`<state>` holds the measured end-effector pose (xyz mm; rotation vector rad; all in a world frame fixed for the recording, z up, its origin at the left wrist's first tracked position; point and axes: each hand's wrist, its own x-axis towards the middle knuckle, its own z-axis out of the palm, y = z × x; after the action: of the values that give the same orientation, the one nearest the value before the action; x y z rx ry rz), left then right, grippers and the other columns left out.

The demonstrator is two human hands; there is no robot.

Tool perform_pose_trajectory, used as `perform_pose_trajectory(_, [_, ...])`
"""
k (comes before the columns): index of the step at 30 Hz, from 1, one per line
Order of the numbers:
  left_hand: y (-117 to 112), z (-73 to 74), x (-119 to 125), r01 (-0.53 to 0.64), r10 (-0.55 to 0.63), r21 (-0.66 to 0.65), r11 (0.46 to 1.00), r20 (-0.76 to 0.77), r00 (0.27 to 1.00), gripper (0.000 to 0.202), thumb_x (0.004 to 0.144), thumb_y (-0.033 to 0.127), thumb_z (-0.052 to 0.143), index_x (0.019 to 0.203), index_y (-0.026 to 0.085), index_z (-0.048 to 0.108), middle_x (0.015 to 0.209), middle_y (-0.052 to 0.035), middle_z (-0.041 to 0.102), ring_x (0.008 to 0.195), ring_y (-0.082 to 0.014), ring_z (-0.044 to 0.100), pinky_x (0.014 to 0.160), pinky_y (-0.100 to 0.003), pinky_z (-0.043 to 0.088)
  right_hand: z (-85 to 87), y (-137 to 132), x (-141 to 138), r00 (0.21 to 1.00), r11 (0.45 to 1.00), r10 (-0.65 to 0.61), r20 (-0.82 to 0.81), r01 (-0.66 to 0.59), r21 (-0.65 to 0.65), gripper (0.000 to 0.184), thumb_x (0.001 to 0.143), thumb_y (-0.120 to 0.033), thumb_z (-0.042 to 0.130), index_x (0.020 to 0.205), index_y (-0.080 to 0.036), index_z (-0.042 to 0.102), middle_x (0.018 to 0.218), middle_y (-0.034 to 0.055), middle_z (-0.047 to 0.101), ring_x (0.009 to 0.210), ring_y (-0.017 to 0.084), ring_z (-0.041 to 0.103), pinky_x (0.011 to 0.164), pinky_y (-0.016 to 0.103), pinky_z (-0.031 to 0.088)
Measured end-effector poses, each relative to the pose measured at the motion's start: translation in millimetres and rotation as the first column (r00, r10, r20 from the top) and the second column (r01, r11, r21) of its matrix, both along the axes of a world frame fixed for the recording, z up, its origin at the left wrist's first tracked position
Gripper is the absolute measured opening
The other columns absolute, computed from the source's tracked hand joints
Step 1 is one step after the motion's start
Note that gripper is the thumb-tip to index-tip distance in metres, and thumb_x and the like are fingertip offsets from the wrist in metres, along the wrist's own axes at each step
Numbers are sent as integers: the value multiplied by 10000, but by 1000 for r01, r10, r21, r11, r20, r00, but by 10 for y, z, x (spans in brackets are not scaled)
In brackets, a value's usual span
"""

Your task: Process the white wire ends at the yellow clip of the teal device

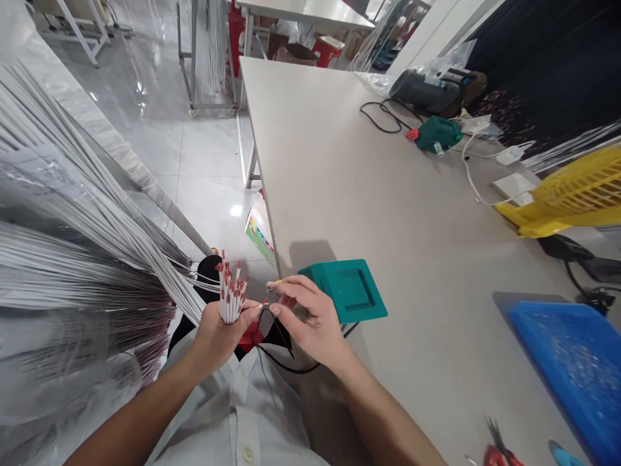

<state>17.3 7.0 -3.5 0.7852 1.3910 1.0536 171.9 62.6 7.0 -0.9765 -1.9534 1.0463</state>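
Note:
My left hand (pixel 220 340) is closed around a bundle of white cables (pixel 231 299) whose stripped ends show red wires. Its thumb and forefinger hold one cable end out to the right, with a small red tip. My right hand (pixel 310 317) is just beside that tip, thumb and forefinger apart, the other fingers partly curled. A small yellowish piece shows by its forefinger; I cannot make out what it is. Behind the right hand, a green device (pixel 352 291) with a recessed square top sits at the table edge. A black cord (pixel 295 370) loops below both hands.
Long white cables (pixel 111 200) hang in thick bunches on a rack at my left. On the table (pixel 388 213) are a blue tray (pixel 572 362), red-handled scissors (pixel 499 446), a yellow fan (pixel 577 194) and a small green box (pixel 439 134) with cords.

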Motion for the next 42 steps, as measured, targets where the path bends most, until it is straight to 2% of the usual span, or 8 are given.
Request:
perform_pose_trajectory(8, [-10, 54, -169, 253, -255, 127, 959, 4, 967, 131, 699, 236, 638, 601, 155, 670, 585, -19, 585, 578, -138, 500, 546, -248, 396, 240, 150, 40, 899, 897, 436, 50, -429, -104, 133, 812, -214, 537, 771, -221, 663, 818, 31, 607, 735, 121, 575, 684, 254, 495])
perform_pose_trajectory(13, [-36, -30, -202, 103, -112, 55, 993, 205, 972, 167, 668, 321, 672, 627, 160, 655, 498, 23, 486, 410, -66, 333, 389, -205, 243, 54, 8, -176, 917, 893, 112, -382, -262, -367, 151, 721, -342, 655, 669, -200, 655, 752, 25, 607, 653, 123, 571, 565, 246, 504])
perform_pose_trajectory(18, [-39, -129, -120, -77, 59, 45, 996, 301, 952, 159, 657, 320, 678, 646, 168, 633, 519, 31, 504, 413, -59, 337, 403, -203, 249, -140, -178, -414, 852, 812, -214, -477, -117, -572, 212, 716, -384, 648, 667, -178, 649, 774, 25, 606, 489, 72, 496, 394, 194, 410])
perform_pose_trajectory(23, [-43, -150, -51, -140, 132, 11, 990, 264, 956, 169, 677, 313, 661, 687, 151, 617, 476, 56, 440, 409, -54, 323, 404, -199, 248, -133, -170, -379, 943, 987, -151, -296, 128, -95, 118, 802, -232, 550, 730, -199, 638, 706, 32, 642, 692, 142, 587, 656, 281, 499])
perform_pose_trajectory(27, [-34, -106, -53, -84, 78, 36, 996, 144, 986, 167, 714, 311, 632, 685, 146, 624, 450, 59, 431, 411, -55, 327, 407, -198, 247, -158, -66, -205, 998, 925, -56, 7, 49, 377, 137, 804, -165, 508, 840, -200, 635, 812, 65, 661, 747, 165, 608, 695, 300, 499])
perform_pose_trajectory(31, [-32, -66, -29, -41, 41, 26, 999, 10, 999, 205, 718, 326, 621, 698, 124, 645, 428, 57, 421, 405, -61, 333, 396, -202, 246, -180, 5, -122, 984, 860, 5, 179, -96, 501, 139, 804, -185, 480, 822, -203, 616, 797, 65, 655, 753, 177, 611, 688, 307, 489])
perform_pose_trajectory(37, [-54, -148, 33, -188, 188, 79, 979, 12, 982, 171, 702, 311, 635, 733, 144, 656, 456, 44, 494, 404, -72, 374, 396, -209, 280, -139, -85, -275, 991, 987, -137, -5, 137, 89, 198, 795, -170, 450, 639, -190, 570, 639, 20, 589, 613, 126, 539, 584, 250, 450])
perform_pose_trajectory(42, [-46, -162, -20, -208, 202, 78, 975, 80, 976, 158, 694, 301, 647, 748, 152, 653, 572, 14, 607, 384, -53, 376, 373, -205, 269, -134, -138, -276, 968, 937, -243, -53, 221, -271, 211, 796, -196, 457, 610, -175, 554, 560, -13, 531, 527, 105, 492, 504, 217, 411])
